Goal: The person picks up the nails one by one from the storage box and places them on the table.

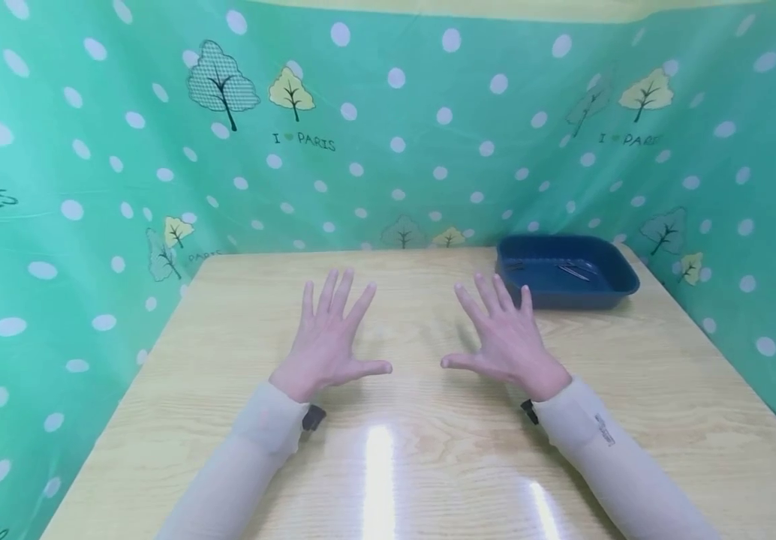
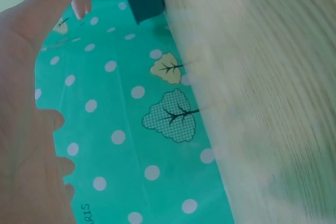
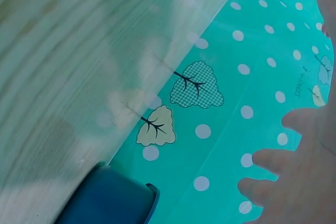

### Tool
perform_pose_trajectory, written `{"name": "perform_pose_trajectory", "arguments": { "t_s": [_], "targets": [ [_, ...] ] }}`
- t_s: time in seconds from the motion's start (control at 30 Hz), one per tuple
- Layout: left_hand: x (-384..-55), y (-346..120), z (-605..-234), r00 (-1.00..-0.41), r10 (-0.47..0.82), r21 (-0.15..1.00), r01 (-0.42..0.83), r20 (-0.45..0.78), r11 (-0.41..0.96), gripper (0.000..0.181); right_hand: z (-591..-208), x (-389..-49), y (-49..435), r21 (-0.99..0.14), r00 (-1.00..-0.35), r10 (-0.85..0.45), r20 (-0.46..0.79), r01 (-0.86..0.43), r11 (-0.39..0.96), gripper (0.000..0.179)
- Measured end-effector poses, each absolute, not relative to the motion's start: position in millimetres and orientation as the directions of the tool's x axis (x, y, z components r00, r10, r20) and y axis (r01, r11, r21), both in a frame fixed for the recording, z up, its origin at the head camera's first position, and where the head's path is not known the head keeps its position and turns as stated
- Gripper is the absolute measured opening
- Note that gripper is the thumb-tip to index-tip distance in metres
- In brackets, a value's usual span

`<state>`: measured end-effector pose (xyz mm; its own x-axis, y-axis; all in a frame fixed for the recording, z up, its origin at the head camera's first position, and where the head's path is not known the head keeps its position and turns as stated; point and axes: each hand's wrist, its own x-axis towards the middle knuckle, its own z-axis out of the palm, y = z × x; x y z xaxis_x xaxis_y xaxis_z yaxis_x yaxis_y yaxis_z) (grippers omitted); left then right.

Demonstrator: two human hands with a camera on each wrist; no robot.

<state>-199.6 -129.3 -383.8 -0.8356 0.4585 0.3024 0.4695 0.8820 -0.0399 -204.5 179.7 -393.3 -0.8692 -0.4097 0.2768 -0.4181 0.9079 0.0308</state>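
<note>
Both hands are held out over the wooden table (image 1: pixel 260 450), palms down with fingers spread. The left hand (image 1: pixel 326 341) touches no object, its thumb pointing toward the other hand. Likewise holding nothing, the right hand (image 1: pixel 506 341) is just left of and nearer than a dark blue basin (image 1: pixel 577 300) at the table's back right. Inside the basin lie a few thin metallic pieces (image 1: pixel 573 271), too small to make out. The left wrist view shows the left hand (image 2: pixel 31 129) along its left edge; fingers of the right hand (image 3: pixel 304 161) appear in the right wrist view.
A green curtain (image 1: pixel 422 187) with white dots and printed trees hangs behind and along both sides of the table. Bright light reflections (image 1: pixel 379 480) show on the tabletop near the front. Pale sleeves cover both forearms, with a dark piece (image 1: pixel 314 417) at the left wrist.
</note>
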Motion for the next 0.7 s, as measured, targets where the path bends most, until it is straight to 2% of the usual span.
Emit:
{"name": "perform_pose_trajectory", "arguments": {
  "t_s": [0.33,0.6,0.7],
  "targets": [
    [-207,-130,-396,-0.847,0.455,-0.054,0.459,0.273,0.887,0.122,-391,-208,180,0.028,-0.859,-0.428,0.282,-0.438,0.898,0.111],
    [-214,-118,-391,-0.819,0.500,-0.062,0.505,0.282,0.861,0.117,-382,-214,186,0.050,-0.851,-0.453,0.265,-0.457,0.888,0.107],
    [-216,-114,-389,-0.802,0.523,-0.067,0.528,0.290,0.847,0.114,-379,-217,190,0.024,-0.851,-0.455,0.263,-0.466,0.885,0.105]
  ]
}}
